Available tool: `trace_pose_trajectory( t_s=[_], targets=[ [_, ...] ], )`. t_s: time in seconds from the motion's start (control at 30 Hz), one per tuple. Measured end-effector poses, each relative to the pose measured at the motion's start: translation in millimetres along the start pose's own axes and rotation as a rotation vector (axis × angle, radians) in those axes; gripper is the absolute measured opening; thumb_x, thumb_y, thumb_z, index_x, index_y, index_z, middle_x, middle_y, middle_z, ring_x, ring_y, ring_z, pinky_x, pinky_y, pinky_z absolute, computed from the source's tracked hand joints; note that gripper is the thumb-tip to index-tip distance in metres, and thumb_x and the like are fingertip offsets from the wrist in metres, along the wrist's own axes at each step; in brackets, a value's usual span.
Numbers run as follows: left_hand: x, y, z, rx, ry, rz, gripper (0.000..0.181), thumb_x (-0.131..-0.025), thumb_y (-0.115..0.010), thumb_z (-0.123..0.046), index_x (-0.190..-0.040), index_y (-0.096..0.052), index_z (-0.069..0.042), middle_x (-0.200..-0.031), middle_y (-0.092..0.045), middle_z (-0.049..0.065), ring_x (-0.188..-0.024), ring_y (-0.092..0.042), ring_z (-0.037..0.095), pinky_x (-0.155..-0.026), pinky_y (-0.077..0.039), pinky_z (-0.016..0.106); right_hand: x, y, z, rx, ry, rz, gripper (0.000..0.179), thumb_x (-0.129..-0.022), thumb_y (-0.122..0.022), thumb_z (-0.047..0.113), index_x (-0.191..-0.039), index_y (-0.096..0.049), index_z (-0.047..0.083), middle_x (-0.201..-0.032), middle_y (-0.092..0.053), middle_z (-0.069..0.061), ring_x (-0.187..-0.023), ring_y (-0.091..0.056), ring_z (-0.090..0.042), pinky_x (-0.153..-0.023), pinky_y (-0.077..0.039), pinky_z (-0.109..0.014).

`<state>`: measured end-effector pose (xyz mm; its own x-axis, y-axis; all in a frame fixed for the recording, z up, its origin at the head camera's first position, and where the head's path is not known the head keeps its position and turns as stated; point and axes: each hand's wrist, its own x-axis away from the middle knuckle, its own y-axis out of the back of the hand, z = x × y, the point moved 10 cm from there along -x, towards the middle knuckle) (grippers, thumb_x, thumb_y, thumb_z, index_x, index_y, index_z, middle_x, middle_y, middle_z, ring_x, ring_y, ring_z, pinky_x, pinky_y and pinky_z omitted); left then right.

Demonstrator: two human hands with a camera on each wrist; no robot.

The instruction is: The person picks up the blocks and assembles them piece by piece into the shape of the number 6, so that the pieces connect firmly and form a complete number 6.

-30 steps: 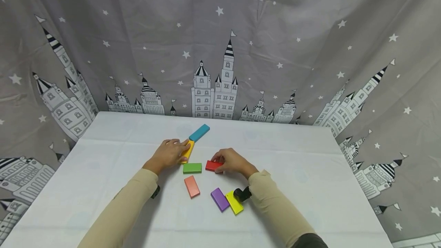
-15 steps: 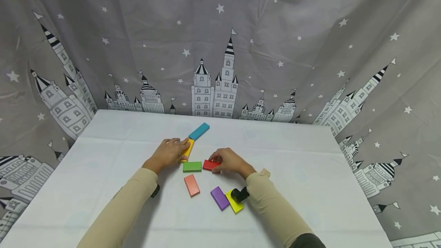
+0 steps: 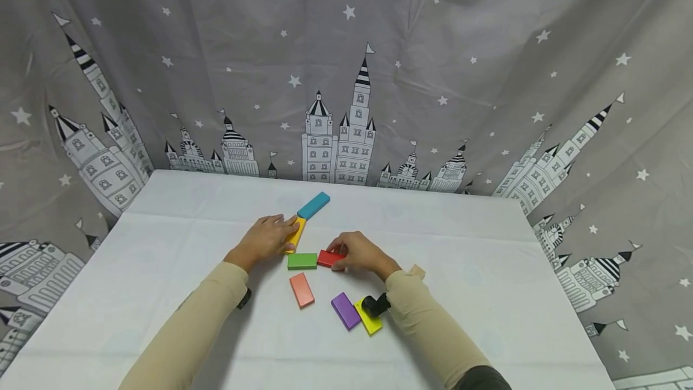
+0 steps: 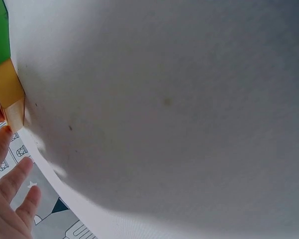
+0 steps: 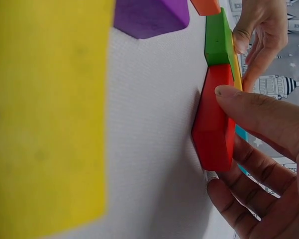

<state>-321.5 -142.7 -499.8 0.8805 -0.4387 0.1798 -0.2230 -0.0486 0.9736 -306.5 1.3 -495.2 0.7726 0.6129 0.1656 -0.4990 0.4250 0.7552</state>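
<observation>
The white cloth-covered tabletop (image 3: 503,294) leaves broad room right of the right hand (image 3: 361,253). Between the hands, the flat green rectangular block (image 3: 302,262) and red rectangular block (image 3: 327,258) touch end to end, barring the near side; the gap opens beyond them. Nearer, a passage separates the salmon-pink rectangular block (image 3: 301,290) from the purple rectangular block (image 3: 345,310), which the bright yellow rectangular block (image 3: 370,321) flanks.
</observation>
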Motion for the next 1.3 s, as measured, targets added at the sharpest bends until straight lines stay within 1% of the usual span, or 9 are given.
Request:
trace_pose_trajectory(
  t_s=[0.2, 0.5, 0.6, 0.7, 0.9, 1.07, 1.3],
  targets=[
    [-1.8, 0.0, -2.9, -0.001, -0.005, -0.003, 0.068, -0.089, -0.064, -0.041, -0.145, -0.044, -0.008, -0.152, -0.037, 0.01, -0.137, -0.034, 0.04, -0.111, -0.026, 0.057, 1.4, 1, -3, 0.003, 0.0, 0.0, 0.035, -0.078, -0.081, 0.011, -0.111, -0.071, 0.006, -0.094, -0.066, -0.001, -0.081, -0.055, -0.011, -0.072, -0.047, -0.021],
    [-5.3, -3.7, -7.2, 0.003, -0.019, 0.003, 0.067, -0.089, -0.063, -0.042, -0.144, -0.044, -0.008, -0.152, -0.037, 0.01, -0.136, -0.034, 0.041, -0.111, -0.027, 0.057, 4.6, 0, -7, 0.009, -0.005, 0.0, 0.035, -0.077, -0.082, 0.012, -0.11, -0.071, 0.006, -0.092, -0.065, -0.001, -0.08, -0.054, -0.011, -0.071, -0.047, -0.021],
    [-5.6, -5.1, -8.1, 0.002, -0.018, 0.009, 0.067, -0.09, -0.062, -0.042, -0.144, -0.044, -0.008, -0.152, -0.037, 0.01, -0.136, -0.035, 0.04, -0.11, -0.027, 0.057, 6.4, -1, -9, 0.012, -0.007, 0.008, 0.037, -0.078, -0.082, 0.014, -0.112, -0.07, 0.007, -0.092, -0.064, 0.001, -0.08, -0.053, -0.011, -0.071, -0.047, -0.02],
    [-5.7, -5.9, -9.2, 0.005, -0.013, 0.013, 0.067, -0.09, -0.062, -0.042, -0.145, -0.043, -0.009, -0.152, -0.036, 0.01, -0.136, -0.034, 0.04, -0.111, -0.027, 0.057, 11.4, 3, -12, -0.005, -0.01, 0.009, 0.041, -0.078, -0.082, 0.017, -0.116, -0.069, 0.008, -0.094, -0.063, 0.001, -0.082, -0.054, -0.012, -0.072, -0.048, -0.021],
    [-5.4, -2.7, -11.9, 0.014, -0.016, 0.006, 0.067, -0.09, -0.063, -0.04, -0.145, -0.042, -0.008, -0.152, -0.036, 0.01, -0.137, -0.034, 0.04, -0.111, -0.026, 0.057, 34.0, 20, -23, 0.004, -0.007, -0.031, 0.042, -0.078, -0.081, 0.016, -0.117, -0.068, 0.008, -0.097, -0.063, -0.002, -0.087, -0.055, -0.017, -0.077, -0.048, -0.027],
    [-3.1, 1.0, -8.3, 0.002, -0.01, 0.002, 0.066, -0.09, -0.063, -0.037, -0.145, -0.043, -0.007, -0.151, -0.037, 0.011, -0.137, -0.034, 0.04, -0.111, -0.026, 0.057, 55.8, 34, -34, 0.013, -0.006, -0.073, 0.041, -0.077, -0.082, 0.015, -0.114, -0.069, 0.006, -0.097, -0.064, -0.005, -0.089, -0.056, -0.021, -0.079, -0.048, -0.031],
    [-2.1, 0.7, -3.6, 0.011, -0.001, 0.005, 0.066, -0.091, -0.064, -0.036, -0.146, -0.041, -0.007, -0.152, -0.037, 0.012, -0.137, -0.034, 0.041, -0.111, -0.025, 0.057, 82.2, 49, -55, 0.018, -0.026, -0.138, 0.04, -0.074, -0.084, 0.016, -0.11, -0.07, 0.007, -0.096, -0.064, -0.003, -0.089, -0.056, -0.021, -0.079, -0.048, -0.032]
  ],
)
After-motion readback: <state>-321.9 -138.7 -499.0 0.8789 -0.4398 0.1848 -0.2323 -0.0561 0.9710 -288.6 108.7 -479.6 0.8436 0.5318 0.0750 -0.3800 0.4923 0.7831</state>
